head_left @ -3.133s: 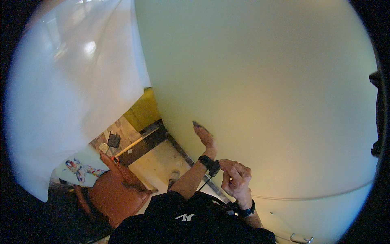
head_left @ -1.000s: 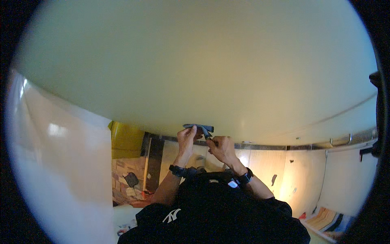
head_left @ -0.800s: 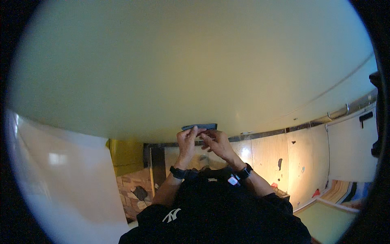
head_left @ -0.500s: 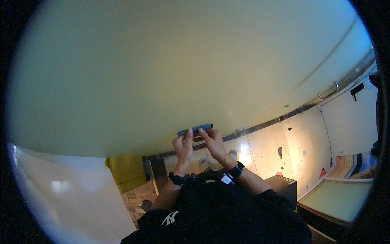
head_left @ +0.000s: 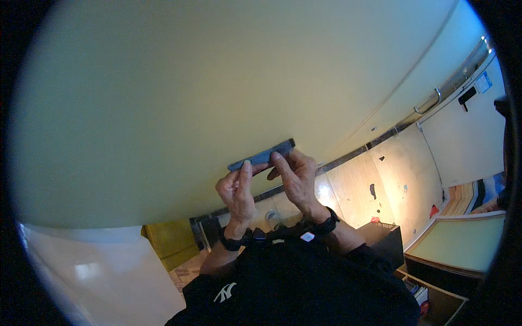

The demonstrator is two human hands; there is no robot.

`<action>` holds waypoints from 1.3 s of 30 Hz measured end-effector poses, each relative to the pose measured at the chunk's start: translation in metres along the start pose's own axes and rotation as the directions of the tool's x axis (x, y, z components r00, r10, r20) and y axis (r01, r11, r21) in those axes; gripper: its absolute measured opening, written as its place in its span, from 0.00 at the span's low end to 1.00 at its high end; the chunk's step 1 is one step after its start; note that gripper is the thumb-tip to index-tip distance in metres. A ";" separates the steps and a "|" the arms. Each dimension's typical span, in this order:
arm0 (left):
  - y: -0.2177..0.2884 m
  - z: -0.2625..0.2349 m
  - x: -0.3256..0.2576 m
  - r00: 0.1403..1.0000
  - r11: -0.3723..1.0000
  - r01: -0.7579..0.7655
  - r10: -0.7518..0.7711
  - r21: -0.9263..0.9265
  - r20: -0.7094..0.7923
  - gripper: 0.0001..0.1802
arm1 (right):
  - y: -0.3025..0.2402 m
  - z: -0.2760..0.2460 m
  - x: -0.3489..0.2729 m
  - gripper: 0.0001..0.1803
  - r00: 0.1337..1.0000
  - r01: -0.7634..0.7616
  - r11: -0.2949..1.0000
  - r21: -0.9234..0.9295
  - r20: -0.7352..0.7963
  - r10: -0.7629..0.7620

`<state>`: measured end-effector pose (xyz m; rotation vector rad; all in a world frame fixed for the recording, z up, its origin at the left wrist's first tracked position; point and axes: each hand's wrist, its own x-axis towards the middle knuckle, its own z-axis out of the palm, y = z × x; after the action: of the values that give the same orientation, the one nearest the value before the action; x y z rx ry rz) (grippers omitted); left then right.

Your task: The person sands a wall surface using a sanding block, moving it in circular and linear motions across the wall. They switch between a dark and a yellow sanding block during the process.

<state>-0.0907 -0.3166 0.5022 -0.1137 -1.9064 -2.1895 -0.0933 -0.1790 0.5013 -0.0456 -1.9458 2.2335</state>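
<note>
Between my two hands is a slim blue-grey bar with a black right end, tilted so that the right end is higher. My left hand pinches its left part, the thumb on the near face. The thumb of my right hand presses on the right half, with the fingers behind and partly hidden. Behind the bar spreads a broad pale yellow-green surface. Whether the bar touches that surface I cannot tell. A dark band is on each wrist.
At the lower left is a glossy white surface beside a mustard-yellow cover. Pale wooden boards and a white panel lie to the right. A dark box, a framed green panel and an open container stand lower right.
Both hands have raised the bar farther from my body. It is more tilted, and more of its flat face shows. The surroundings have shifted slightly with my head.
</note>
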 end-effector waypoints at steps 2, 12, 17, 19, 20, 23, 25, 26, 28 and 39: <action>0.009 0.010 0.006 1.000 0.999 -0.003 0.002 -0.042 -0.004 0.18 | -0.006 -0.008 0.007 0.14 0.996 0.088 0.993 -0.078 0.020 -0.087; -0.180 -0.003 -0.018 0.870 0.850 0.487 -0.491 0.202 -0.030 0.16 | 0.173 -0.061 0.008 0.14 0.904 -0.428 0.900 -0.086 -0.018 0.428; -0.227 0.010 -0.020 0.719 0.700 0.695 -0.676 0.164 -0.163 0.17 | 0.207 -0.075 0.015 0.15 0.860 -0.510 0.855 -0.097 -0.061 0.507; -0.199 0.022 -0.019 0.790 0.779 0.614 -0.603 0.130 -0.115 0.18 | 0.182 -0.077 0.016 0.15 0.841 -0.540 0.810 -0.229 -0.115 0.529; -0.175 0.027 -0.013 0.845 0.826 0.532 -0.532 0.187 -0.053 0.17 | 0.161 -0.078 0.020 0.15 0.855 -0.518 0.819 -0.245 -0.124 0.504; -0.088 0.047 -0.004 0.943 0.940 0.303 -0.319 0.155 0.092 0.18 | 0.082 -0.085 0.022 0.14 0.982 -0.188 0.982 -0.025 -0.017 0.188; -0.033 0.064 0.009 0.973 0.987 0.152 -0.158 0.048 0.168 0.18 | 0.029 -0.088 0.030 0.13 0.999 -0.037 0.998 0.056 -0.003 0.038; -0.015 0.074 0.017 0.975 0.992 0.126 -0.124 0.003 0.184 0.19 | 0.009 -0.091 0.040 0.12 1.000 -0.006 0.999 0.052 -0.012 0.007; 0.009 0.089 0.024 0.976 0.989 0.071 -0.042 -0.129 0.214 0.20 | -0.016 -0.096 0.047 0.13 0.999 -0.028 1.000 -0.008 -0.040 0.028; -0.209 0.095 -0.006 0.804 0.816 0.517 -0.567 0.257 0.183 0.18 | 0.172 -0.148 0.039 0.11 0.860 -0.455 0.847 0.275 -0.113 0.498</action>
<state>-0.1413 -0.1968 0.3129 0.2397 -2.5489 -2.3973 -0.1307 -0.0500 0.3141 -0.7570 -1.6894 2.6375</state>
